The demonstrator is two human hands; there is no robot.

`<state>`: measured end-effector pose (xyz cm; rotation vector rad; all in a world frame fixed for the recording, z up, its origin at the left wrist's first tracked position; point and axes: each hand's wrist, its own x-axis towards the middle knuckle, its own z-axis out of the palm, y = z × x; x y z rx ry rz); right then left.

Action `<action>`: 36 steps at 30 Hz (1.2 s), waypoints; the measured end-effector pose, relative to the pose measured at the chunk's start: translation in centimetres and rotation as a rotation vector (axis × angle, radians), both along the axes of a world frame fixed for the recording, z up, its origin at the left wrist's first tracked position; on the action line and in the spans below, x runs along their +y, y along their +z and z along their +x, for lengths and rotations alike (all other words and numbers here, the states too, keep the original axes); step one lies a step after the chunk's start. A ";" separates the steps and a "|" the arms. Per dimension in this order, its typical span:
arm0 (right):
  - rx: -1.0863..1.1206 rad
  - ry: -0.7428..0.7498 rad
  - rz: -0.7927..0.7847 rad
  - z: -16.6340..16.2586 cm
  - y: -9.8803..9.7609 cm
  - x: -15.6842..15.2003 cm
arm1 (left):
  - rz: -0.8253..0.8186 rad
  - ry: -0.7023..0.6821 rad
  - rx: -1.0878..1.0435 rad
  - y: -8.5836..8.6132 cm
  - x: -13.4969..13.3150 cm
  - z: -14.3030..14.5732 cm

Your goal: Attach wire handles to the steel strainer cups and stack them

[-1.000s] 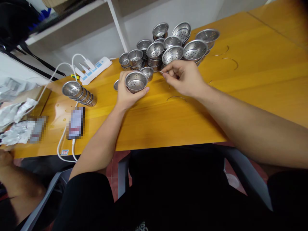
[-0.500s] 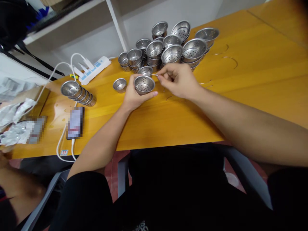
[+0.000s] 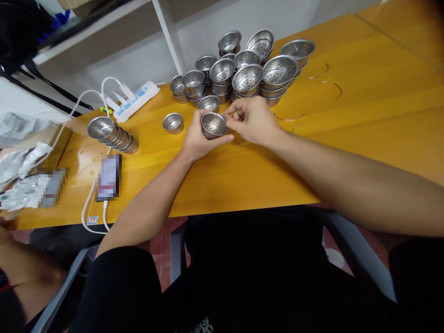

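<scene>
My left hand (image 3: 197, 142) is wrapped round a small perforated metal cup (image 3: 214, 126), its open top tilted towards me. At the cup's right rim my right hand (image 3: 255, 118) pinches a thin metal wire (image 3: 225, 115), mostly hidden by the fingertips. Just behind the held cup stands another perforated cup (image 3: 208, 102). A single cup (image 3: 173, 123) rests on the table to the left of my left hand. Several loose curved wires (image 3: 289, 120) lie to the right, beyond my right forearm.
Stacked perforated cups (image 3: 248, 81) crowd the back of the wooden table (image 3: 222, 185). On the left are a leaning cup stack (image 3: 113, 134), a phone (image 3: 108, 178) on a white cable, a power strip (image 3: 137, 101) and plastic bags (image 3: 24, 189). Another person's arm (image 3: 31, 273) shows at lower left.
The held cup and my left hand have moved slightly right, towards my right hand. My right hand has dropped a little, and its fingertips now meet the cup's rim.
</scene>
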<state>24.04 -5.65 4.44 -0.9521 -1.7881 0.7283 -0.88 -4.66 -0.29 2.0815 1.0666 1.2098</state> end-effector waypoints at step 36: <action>0.182 0.336 -0.195 0.5 1.9 -0.8 | 0.008 -0.163 0.053 -0.8 1.3 -1.0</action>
